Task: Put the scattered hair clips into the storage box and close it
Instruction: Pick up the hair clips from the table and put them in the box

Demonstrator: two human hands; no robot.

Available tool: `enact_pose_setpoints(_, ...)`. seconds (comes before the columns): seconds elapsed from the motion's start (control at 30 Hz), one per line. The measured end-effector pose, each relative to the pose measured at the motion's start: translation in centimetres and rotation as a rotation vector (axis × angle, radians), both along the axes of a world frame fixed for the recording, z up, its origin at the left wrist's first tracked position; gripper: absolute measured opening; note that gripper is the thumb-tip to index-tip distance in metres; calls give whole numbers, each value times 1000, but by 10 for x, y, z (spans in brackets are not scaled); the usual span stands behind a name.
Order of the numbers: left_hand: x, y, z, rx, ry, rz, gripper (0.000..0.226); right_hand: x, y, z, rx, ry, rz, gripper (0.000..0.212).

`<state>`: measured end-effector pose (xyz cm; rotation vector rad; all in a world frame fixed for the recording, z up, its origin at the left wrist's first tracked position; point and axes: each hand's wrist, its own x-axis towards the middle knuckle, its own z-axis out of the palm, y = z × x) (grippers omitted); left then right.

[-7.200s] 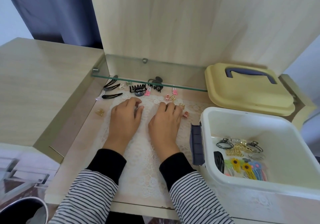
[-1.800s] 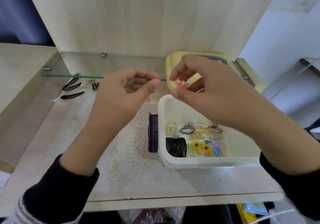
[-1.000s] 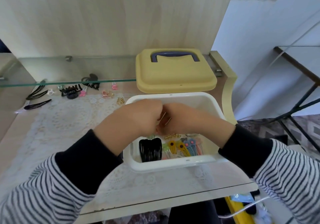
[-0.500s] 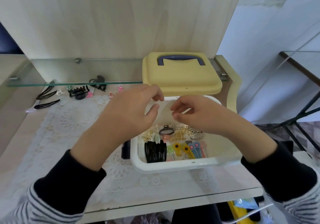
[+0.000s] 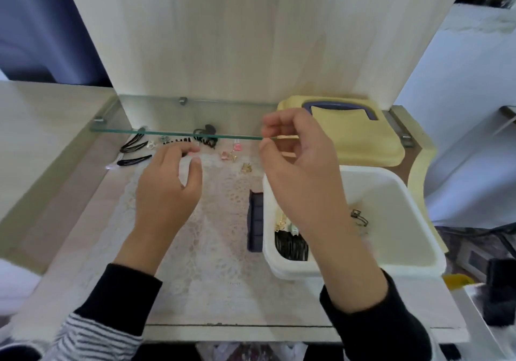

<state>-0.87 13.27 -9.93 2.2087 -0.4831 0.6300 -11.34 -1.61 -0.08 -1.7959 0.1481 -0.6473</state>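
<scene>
White storage box [image 5: 385, 190] contents: lying masked behind right hand [image 5: 301, 176], hovering loosely curled, empty; left hand [image 5: 164, 190] reaching among hair clips [image 5: 134, 161], grip indeterminable.

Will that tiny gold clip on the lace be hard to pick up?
Probably fiddly: the gold clip is tiny, so it likely needs a fingertip pinch. It looks light, and its thin parts may snag in the lace mat.
</scene>
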Motion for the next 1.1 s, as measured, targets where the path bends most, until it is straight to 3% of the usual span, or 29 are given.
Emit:
enact_pose_setpoints(0.17, 8, 31, -16, 4, 122, 134, 24, 19, 66, -30, -129, -3, 50, 27)
enact_pose_setpoints(0.27, 13, 46, -32, 124, 184, 170, 31, 32, 91, -58, -291, 31, 31, 32)
enact_pose_setpoints(0.53, 21, 62, -69, 395, 337, 312, 52, 75, 88, -122, -748, 568, -111, 64)
enact_pose_setpoints(0.83, 65, 60, -60, 435, 317, 323, 60, 110, 69, -148, -767, 559, -369, 69)
enact_pose_setpoints(1.1, 69, 57, -67, 482, 397, 381, 58, 112, 68, -156, -741, 587, -443, 63)
